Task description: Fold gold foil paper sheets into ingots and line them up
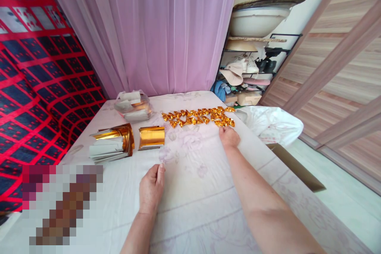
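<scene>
rows of folded gold-foil pieces [192, 120] line the tablecloth [193, 190], likely for order; right hand [230, 137] curls at the near row's end, left hand [151, 188] curls near stacked foil sheets [151, 136], both grips unclear.

It was a room in a home, by the look of it. A lilac curtain [166, 27] hung behind the counter [190, 198], which wore a flower-printed cloth [190, 222]. Wood-grain door panels [327, 55], like a wardrobe's, lined the right side, and a black rack [240, 50] held household things: a white basin [257, 22], a cap [233, 73], white shoes [251, 65]. A red-and-navy patterned cloth [59, 63] hung at left.
</scene>
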The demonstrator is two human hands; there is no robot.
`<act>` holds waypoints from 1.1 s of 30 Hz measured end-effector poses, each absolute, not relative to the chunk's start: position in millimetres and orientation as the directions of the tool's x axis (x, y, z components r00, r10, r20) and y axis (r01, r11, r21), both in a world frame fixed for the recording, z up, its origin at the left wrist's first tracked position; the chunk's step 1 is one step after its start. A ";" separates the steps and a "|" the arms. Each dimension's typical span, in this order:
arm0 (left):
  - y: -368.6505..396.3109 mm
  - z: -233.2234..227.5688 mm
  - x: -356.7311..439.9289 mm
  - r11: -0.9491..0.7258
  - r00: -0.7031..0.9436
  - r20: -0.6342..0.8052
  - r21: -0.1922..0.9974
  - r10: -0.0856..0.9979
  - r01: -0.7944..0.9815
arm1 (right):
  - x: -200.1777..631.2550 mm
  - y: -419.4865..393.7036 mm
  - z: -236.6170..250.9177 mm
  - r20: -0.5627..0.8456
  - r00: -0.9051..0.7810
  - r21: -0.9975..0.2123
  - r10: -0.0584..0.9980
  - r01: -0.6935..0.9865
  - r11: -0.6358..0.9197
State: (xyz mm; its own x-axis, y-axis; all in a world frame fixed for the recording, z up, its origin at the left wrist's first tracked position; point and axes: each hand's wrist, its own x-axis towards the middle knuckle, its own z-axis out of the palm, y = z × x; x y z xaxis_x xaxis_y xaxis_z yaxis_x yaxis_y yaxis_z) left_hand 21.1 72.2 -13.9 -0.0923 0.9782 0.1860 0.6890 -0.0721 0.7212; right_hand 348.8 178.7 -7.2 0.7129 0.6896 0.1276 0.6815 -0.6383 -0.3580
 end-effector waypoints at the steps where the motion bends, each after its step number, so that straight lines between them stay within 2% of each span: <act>1: 72.3 -14.2 21.1 -0.069 -0.094 0.184 0.721 0.979 0.689 | 348.3 178.1 -7.5 0.128 0.710 -0.357 0.692 0.684 -0.636; 10: 73.2 -14.2 20.6 -0.077 -0.092 0.187 0.736 0.978 0.673 | 342.3 168.6 -11.8 0.146 0.650 -0.333 0.746 0.742 -0.582; 20: 75.2 -19.1 19.4 -0.058 -0.173 0.183 0.831 0.968 0.553 | 309.9 156.7 -11.7 0.155 0.520 -0.315 0.840 0.832 -0.457; 23: 76.5 -20.2 19.8 -0.043 -0.213 0.162 0.879 0.964 0.474 | 285.4 156.8 -11.9 0.166 0.433 -0.338 0.886 0.869 -0.361; 27: 78.3 -21.4 20.1 -0.009 -0.269 0.108 0.939 0.957 0.343 | 241.4 157.1 -14.1 0.192 0.231 -0.389 0.954 0.910 -0.142; 33: 79.0 -20.9 19.7 -0.010 -0.278 0.102 0.949 0.955 0.314 | 181.1 154.3 -17.7 0.253 -0.041 -0.469 0.967 0.868 0.160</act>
State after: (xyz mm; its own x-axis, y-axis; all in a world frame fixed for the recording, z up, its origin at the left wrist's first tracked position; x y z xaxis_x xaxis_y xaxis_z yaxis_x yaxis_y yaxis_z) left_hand 19.7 79.0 -20.9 -0.2777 0.9553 0.1015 0.3143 -0.0095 0.9493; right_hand 181.1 154.3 -17.7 -0.0413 0.9667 0.2526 0.8684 0.1597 -0.4694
